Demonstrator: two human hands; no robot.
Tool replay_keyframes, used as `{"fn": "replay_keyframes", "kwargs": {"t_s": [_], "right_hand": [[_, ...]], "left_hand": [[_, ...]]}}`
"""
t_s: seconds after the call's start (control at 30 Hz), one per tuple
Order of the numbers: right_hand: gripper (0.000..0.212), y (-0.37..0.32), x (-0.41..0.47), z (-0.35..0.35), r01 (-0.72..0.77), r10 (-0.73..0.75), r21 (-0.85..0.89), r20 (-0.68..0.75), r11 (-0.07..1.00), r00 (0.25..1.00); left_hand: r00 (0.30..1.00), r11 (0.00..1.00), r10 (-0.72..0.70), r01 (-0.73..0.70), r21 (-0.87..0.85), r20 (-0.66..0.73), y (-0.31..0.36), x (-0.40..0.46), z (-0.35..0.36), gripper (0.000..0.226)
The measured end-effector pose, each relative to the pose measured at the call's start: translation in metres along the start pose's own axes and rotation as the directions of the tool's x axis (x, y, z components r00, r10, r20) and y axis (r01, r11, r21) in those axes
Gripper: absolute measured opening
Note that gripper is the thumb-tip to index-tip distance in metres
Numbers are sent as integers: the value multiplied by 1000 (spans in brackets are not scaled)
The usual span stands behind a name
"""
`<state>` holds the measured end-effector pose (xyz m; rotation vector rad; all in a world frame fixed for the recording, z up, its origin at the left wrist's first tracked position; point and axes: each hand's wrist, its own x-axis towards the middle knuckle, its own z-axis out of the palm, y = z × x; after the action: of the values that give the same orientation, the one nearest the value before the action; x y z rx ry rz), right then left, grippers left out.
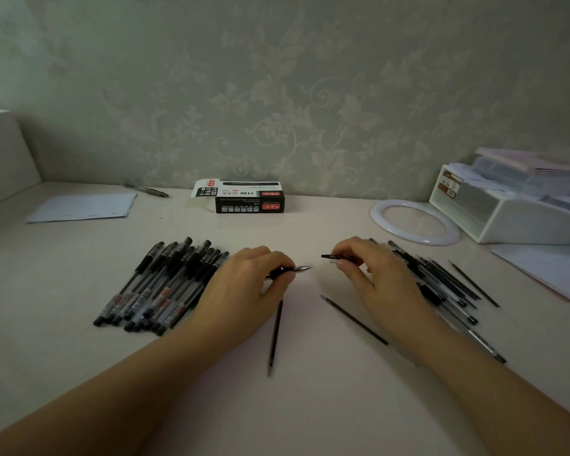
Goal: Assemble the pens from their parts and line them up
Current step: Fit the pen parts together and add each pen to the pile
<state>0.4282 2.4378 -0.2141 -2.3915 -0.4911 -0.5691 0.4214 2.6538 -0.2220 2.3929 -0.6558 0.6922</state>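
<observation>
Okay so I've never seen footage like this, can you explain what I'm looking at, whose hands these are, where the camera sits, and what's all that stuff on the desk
There is no machine here. One wide-angle camera sits on a person's head, looking forward and down, so the two bare arms reaching in from the bottom are that person's own.

The left hand grips a pen front section with its metal tip pointing right. The right hand pinches a thin dark pen part.

On the pale desk, a row of finished capped pens lies to the left, and a pile of unassembled parts to the right. Two loose ink refills lie between the arms. Behind stand an opened pen box, a white ring, paper sheets and a white organiser.
</observation>
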Motion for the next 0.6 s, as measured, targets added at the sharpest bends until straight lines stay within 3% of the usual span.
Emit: {"fn": "replay_keyframes", "kwargs": {"t_s": [0.37, 0.47, 0.6], "right_hand": [[10, -16, -4, 8, 161, -171, 109, 92, 981, 981], [8, -18, -4, 9, 135, -149, 188, 63, 973, 987], [7, -18, -4, 8, 71, -95, 278, 72, 958, 993]], "left_hand": [[996, 999, 46, -44, -31, 72, 4, 1, 0, 16], [997, 997, 2, 4, -77, 71, 4, 1, -2, 15], [995, 996, 44, -37, -77, 85, 7, 2, -4, 11]]}}
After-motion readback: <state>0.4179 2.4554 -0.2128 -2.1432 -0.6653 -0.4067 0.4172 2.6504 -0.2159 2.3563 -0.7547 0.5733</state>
